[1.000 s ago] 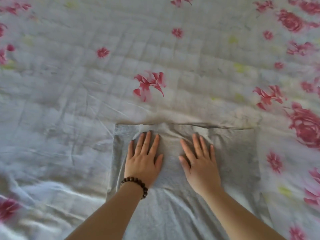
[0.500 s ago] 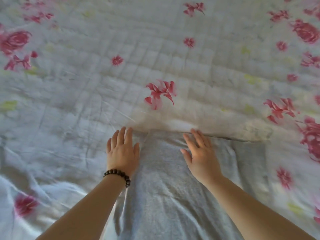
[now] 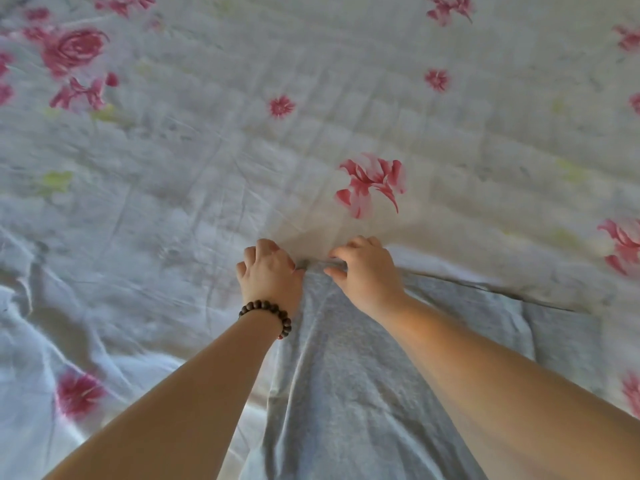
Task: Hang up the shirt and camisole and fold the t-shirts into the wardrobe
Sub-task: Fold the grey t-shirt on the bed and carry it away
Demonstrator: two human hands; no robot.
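Grey t-shirt (image 3: 346, 393), long axis near-to-far.

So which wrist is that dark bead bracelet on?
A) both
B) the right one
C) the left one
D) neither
C: the bead bracelet circles the wrist just behind the left hand. The wrist of the right hand is bare. Both hands have curled fingers at the far edge of the grey t-shirt.
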